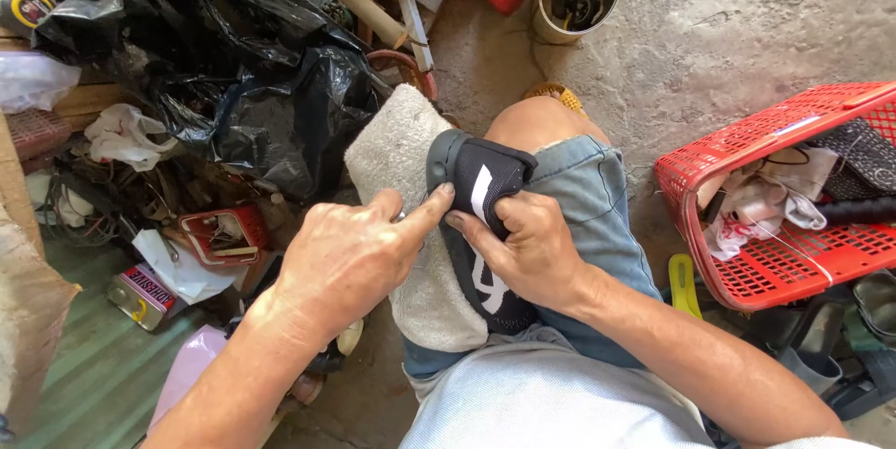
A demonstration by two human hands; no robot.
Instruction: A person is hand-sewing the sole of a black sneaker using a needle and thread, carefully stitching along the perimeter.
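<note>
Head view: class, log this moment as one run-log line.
left hand: index finger pressing black shoe | right hand: gripping shoe | shoe: on grey cloth over knee | red basket: right

Rough grey concrete floor (747, 29) fills the upper right in daylight; crumpled black plastic bags (252, 66) heap upper left; a red plastic mesh basket (747, 253) stands at right.

Only had one view, the head cam. It looked steeply down from close above my lap, facing the concrete floor (747, 20), clutter far left, red basket (737, 160) at right.
</note>
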